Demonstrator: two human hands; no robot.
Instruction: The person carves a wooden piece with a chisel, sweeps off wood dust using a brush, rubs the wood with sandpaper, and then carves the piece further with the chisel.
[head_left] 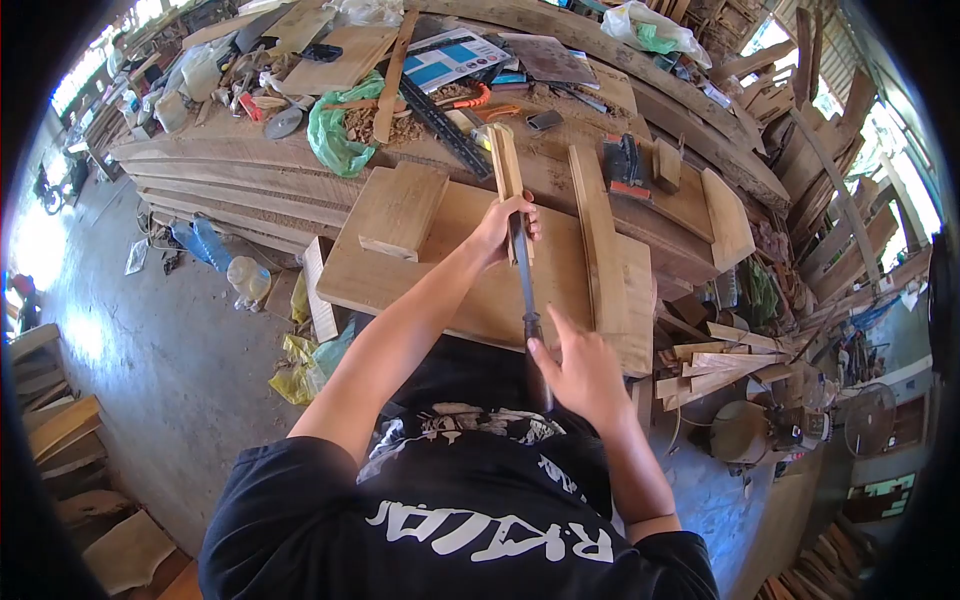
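My left hand [505,226] is closed around a narrow wooden piece [505,160], which points away from me over the bench. Against that wood lies the long dark metal blade of a chisel-like tool [525,275]. Its dark handle [539,375] reaches back toward my shirt. My right hand [582,372] is at the handle, thumb across it and index finger stretched forward; its other fingers are hidden. Under both hands is a wide light-wood board [470,300], with a smaller wood block [404,212] on its left and a long strip [597,240] on its right.
Thick stacked planks [230,185] form the bench. On it lie a green plastic bag [340,140], a black slotted bar [445,128], a phone-like dark object [543,121] and a hand plane [626,165]. Scrap wood [730,360] and a fan [868,420] stand at right.
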